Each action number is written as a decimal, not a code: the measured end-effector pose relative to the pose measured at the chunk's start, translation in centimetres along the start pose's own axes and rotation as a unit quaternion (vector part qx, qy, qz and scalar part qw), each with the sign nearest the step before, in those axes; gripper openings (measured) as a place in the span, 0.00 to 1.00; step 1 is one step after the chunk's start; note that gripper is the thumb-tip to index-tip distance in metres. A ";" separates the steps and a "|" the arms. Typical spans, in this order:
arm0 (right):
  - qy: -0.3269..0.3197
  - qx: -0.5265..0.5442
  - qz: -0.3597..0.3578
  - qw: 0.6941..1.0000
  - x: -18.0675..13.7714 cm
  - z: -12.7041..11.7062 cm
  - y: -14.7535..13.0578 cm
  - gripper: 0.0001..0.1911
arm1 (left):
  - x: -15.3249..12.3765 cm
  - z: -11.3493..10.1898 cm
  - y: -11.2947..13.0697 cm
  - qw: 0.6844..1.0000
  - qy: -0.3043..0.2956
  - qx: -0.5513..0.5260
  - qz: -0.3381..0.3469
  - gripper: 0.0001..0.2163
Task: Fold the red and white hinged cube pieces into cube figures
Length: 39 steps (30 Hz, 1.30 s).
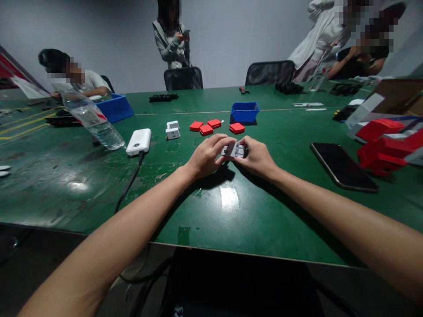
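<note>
Between my two hands, just above the green table, is a small light-grey plastic housing with a dark slot in its face. My left hand grips its left side, fingers over the top and thumb below. On the right side my right hand pinches the same piece, where a paler stepped part and a dark bit show. I cannot tell whether it is one part or two joined. Beyond my hands lie several flat red blocks, one of them a separate red block. Two similar white pieces stand to the left.
A blue bin stands behind the red blocks. At left are a white power bank with a black cable, a tilted water bottle and a larger blue bin. A phone and red parts lie right. Several people are beyond.
</note>
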State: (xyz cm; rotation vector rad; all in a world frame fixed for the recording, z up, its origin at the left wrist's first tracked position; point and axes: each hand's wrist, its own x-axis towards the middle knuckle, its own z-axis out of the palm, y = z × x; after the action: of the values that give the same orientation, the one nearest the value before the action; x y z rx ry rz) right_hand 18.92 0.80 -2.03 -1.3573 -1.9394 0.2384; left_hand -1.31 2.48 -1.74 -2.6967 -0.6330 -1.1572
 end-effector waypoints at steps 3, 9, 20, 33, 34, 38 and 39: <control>-0.003 -0.005 0.014 1.000 0.0 0.0 0.0 0.13 | 0.0 0.0 0.1 0.999 -0.033 0.009 -0.020 0.20; 0.014 -0.015 0.017 1.000 0.1 0.0 0.3 0.14 | -0.1 0.2 -0.4 0.994 -0.066 0.044 -0.073 0.17; 0.053 -0.033 -0.077 0.995 0.0 0.2 0.8 0.13 | -0.3 -0.3 -0.7 0.968 -0.096 0.088 -0.213 0.15; 0.073 0.016 -0.159 0.984 -0.4 0.0 -0.5 0.13 | -0.4 -0.1 -0.8 0.956 -0.117 0.057 -0.261 0.17; 0.071 0.018 -0.164 0.984 -0.5 -0.1 -0.6 0.12 | -0.4 0.0 -0.9 0.957 -0.119 0.053 -0.260 0.17; 0.051 0.033 -0.185 0.981 -0.4 -0.1 -0.8 0.12 | -0.5 -0.1 -0.9 0.957 -0.130 0.044 -0.256 0.18; 0.048 0.039 -0.193 0.979 -0.4 0.0 -0.8 0.13 | -0.5 -0.1 -0.9 0.956 -0.134 0.045 -0.256 0.18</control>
State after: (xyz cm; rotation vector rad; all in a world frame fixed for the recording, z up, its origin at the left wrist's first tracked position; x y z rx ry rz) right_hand 18.46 0.10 -1.81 -0.9004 -2.0427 0.0578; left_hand -2.07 3.12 -2.06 -2.7084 -1.4543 -0.8158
